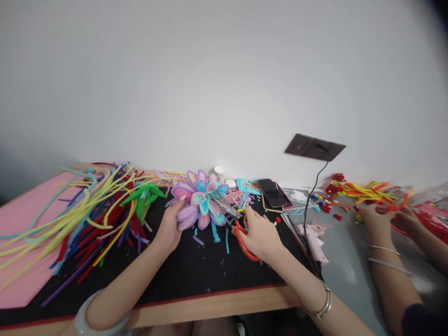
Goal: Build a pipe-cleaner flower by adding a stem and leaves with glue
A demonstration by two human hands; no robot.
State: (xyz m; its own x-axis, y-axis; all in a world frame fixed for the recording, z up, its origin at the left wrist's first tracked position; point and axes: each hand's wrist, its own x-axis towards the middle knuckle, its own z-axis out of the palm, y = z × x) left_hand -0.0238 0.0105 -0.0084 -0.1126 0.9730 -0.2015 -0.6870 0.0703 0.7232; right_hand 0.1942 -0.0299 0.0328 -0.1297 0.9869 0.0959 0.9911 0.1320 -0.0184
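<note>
A large pipe-cleaner flower point(201, 198), with purple and pink outer petals and turquoise inner ones, is gripped at its left side by my left hand point(171, 224). My thumb lies over a petal. Orange-handled scissors point(245, 240) are in my right hand point(262, 233), fingers wrapped round the handles. Their metal blades point up and left, over the flower's right petals. Whether the blades touch a petal I cannot tell. Below the flower, cut turquoise and purple pieces point(216, 232) lie on the black mat point(189, 275).
Left lies a pile of coloured pipe cleaners point(105, 210) on pink paper point(31, 200). Phones point(272, 193) rest at back right, beside a pale pink glue gun point(317, 245). A black cord point(310, 196) runs from the wall socket point(315, 147). Another person's hands point(380, 219) work with orange strips at right.
</note>
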